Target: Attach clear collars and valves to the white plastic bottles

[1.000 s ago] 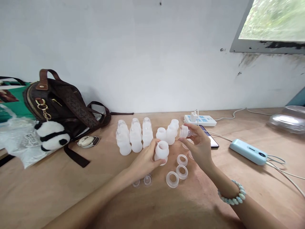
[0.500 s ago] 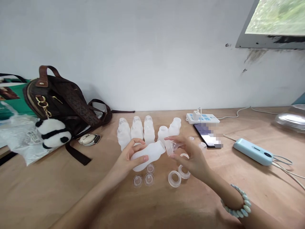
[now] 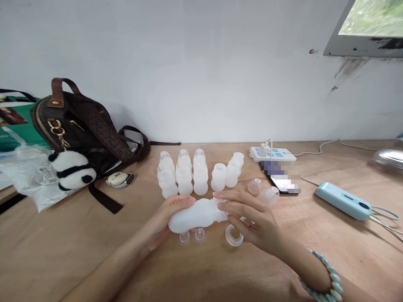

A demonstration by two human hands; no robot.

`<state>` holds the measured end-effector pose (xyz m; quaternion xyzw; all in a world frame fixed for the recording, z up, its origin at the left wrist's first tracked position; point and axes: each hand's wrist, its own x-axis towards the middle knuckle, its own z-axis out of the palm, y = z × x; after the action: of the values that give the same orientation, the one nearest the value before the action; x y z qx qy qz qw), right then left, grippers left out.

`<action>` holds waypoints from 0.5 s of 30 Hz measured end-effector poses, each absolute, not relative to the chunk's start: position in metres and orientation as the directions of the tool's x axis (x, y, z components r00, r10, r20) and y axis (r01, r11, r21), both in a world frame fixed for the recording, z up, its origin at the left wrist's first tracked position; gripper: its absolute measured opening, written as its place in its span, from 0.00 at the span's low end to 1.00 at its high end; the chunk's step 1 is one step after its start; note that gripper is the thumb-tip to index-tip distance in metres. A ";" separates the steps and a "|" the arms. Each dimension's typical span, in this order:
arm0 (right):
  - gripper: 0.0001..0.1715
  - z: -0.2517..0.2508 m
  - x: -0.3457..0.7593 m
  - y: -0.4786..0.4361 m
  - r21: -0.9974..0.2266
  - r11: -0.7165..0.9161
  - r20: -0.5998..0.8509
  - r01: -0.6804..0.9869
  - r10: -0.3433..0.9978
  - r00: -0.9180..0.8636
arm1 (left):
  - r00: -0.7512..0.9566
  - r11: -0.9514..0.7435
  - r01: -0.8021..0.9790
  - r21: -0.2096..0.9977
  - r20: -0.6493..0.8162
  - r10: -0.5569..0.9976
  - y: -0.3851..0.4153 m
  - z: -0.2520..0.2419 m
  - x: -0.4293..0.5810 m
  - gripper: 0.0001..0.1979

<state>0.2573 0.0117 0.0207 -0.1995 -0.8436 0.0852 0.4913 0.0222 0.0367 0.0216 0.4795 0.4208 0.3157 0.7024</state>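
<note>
Fingers (image 3: 185,203) of your left hand (image 3: 168,209) are wrapping the lower body of a milky bottle (image 3: 197,216), thumb on top and a fingertip showing beneath, while your right hand (image 3: 253,214) is laying half-curled, slightly parted fingers over the pale collar (image 3: 223,215) at its neck and seems to be holding it. Half a second ago a gap was separating collar and mouth; now they are meeting, so the joining looks to be under way, though your fingers are hiding whether it is seating squarely. You are holding the bottle sideways over the middle of the tabletop (image 3: 151,260), its long axis running nearly along the far edge, base facing the left edge, neck pointing toward the right edge and slightly toward the far one. Two clear discs (image 3: 200,235) are lying just on its near-edge side, and a translucent ring (image 3: 229,238) is resting by your right fingers. Toward the far edge, clear-topped bottles (image 3: 184,174) are standing in three files, topless bottles (image 3: 218,178) to their right. Two clear domes (image 3: 269,195) are sitting beyond your right hand.
</note>
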 end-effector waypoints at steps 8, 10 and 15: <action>0.18 0.014 0.257 0.013 -0.739 0.557 0.484 0.380 0.830 -0.276 | 0.303 -0.479 0.214 0.851 0.409 0.861 0.022 0.025 0.023 0.12; 0.29 0.009 0.256 0.015 -0.862 0.348 0.262 0.369 0.928 -0.264 | 0.346 -0.740 0.304 0.600 0.655 0.672 0.015 0.025 0.025 0.14; 0.40 0.009 0.261 0.019 -0.898 0.363 0.285 0.249 0.910 -0.302 | 0.246 -0.570 0.312 0.760 0.515 0.821 0.017 0.024 0.029 0.09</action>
<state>0.2606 0.0188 0.0088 -0.4094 -0.7074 0.3882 0.4259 0.0292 0.0167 0.0242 0.7438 0.3808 0.4816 0.2642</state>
